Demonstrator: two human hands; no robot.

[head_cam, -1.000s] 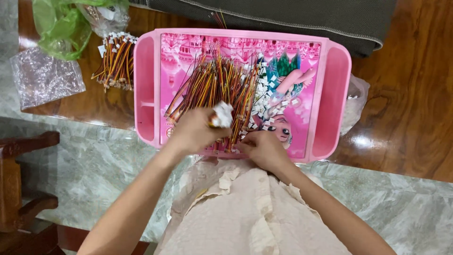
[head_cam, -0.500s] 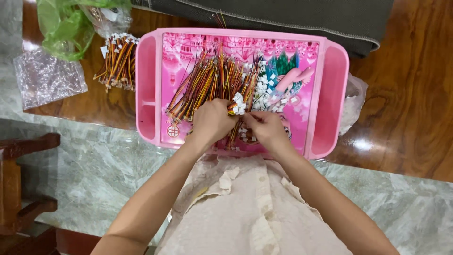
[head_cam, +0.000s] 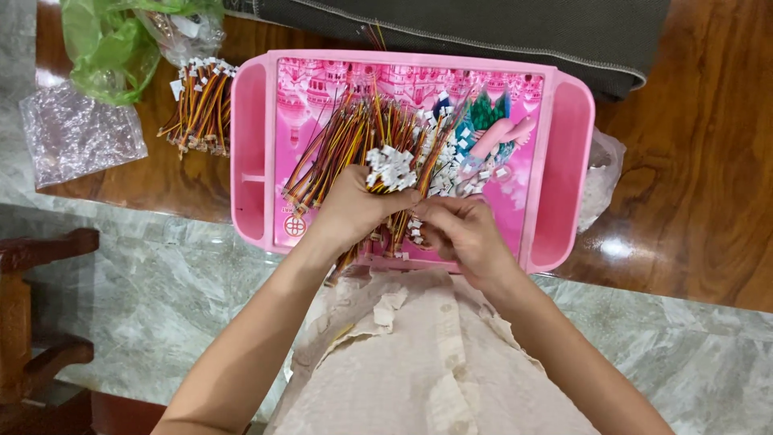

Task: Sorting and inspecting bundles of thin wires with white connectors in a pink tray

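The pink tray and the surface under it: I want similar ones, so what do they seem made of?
The pink tray looks like moulded plastic, semi-glossy, with rounded rims. The tabletop looks like varnished wood: brown grain with bright reflections.

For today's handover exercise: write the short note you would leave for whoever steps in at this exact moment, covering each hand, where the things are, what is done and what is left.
Left hand: closed around a bundle of wire leads, white plugs upward.
Right hand: fingers pinching at the leads just below the bundle.
Pink tray: loose leads and loose white plugs inside.
Done: one gathered wire pile on the wooden table, left of the tray.
Left: the loose leads in the tray.
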